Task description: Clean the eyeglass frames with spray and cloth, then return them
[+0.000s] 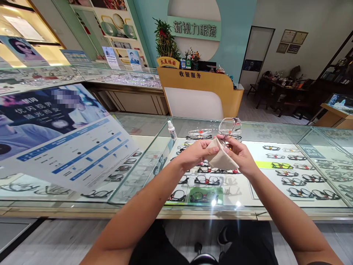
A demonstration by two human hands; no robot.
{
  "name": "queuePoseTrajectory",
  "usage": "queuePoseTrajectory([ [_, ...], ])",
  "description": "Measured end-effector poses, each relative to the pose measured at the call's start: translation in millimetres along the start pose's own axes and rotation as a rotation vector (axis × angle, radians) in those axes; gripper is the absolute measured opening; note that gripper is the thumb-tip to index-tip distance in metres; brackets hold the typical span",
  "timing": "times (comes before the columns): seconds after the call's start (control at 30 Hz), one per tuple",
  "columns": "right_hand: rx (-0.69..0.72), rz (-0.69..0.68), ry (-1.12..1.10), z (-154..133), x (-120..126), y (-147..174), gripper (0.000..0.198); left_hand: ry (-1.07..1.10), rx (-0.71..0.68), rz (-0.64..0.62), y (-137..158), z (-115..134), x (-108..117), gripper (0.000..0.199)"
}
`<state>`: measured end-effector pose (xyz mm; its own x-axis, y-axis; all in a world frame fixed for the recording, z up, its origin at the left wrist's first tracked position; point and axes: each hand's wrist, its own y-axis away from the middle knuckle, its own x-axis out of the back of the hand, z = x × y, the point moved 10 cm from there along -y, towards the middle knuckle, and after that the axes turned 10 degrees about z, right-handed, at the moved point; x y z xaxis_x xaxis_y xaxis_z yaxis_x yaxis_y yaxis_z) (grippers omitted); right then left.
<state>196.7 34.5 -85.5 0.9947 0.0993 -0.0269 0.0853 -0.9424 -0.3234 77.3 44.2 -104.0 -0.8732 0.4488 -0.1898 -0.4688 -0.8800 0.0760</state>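
Note:
Both of my hands are raised together over the glass display counter (pixel 248 209). My left hand (pixel 197 152) is closed, pinching a pale cream cleaning cloth (pixel 223 160) between thumb and fingers. My right hand (pixel 241 152) grips a pair of eyeglasses (pixel 230 126) and touches the cloth's right side. One clear round lens with a thin rim sticks up above my fingers. The other part of the glasses is hidden behind the cloth and fingers. A small white spray bottle (pixel 171 130) stands on the glass, beyond and left of my hands.
Under the glass lie rows of spectacle frames (pixel 206 180). A large printed price sign (pixel 66 136) leans over the counter at left. Across the room stands a wooden cashier desk (pixel 198 88) with plants on it. A stool (pixel 204 258) is below me.

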Motion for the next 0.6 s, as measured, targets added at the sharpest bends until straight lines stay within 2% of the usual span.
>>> queuePoseTrajectory([
  [0.1,0.037,-0.060,-0.001,-4.0,-4.8,0.1,0.050,-0.010,-0.014,0.011,0.5,2.6,0.4,0.067],
  [0.2,0.090,-0.075,0.043,-7.5,-6.6,0.5,0.049,-0.038,-0.042,0.085,0.6,6.0,5.0,0.067],
  [0.27,0.114,-0.039,0.081,-9.6,-4.3,0.4,0.052,-0.047,-0.080,0.126,1.3,10.1,6.4,0.066],
  [0.33,0.118,0.065,0.094,-12.3,4.7,-0.9,0.057,-0.029,-0.120,0.161,2.3,14.4,7.2,0.066],
  [0.4,0.094,0.172,0.115,-13.2,14.8,-2.1,0.073,0.007,-0.151,0.210,3.2,17.6,10.3,0.068],
  [0.47,0.049,0.214,0.186,-11.5,19.6,-3.2,0.094,0.035,-0.180,0.269,4.3,19.9,15.5,0.070],
  [0.6,0.021,0.174,0.371,-8.7,16.8,-3.8,0.087,0.055,-0.241,0.340,7.3,25.3,20.8,0.072],
])
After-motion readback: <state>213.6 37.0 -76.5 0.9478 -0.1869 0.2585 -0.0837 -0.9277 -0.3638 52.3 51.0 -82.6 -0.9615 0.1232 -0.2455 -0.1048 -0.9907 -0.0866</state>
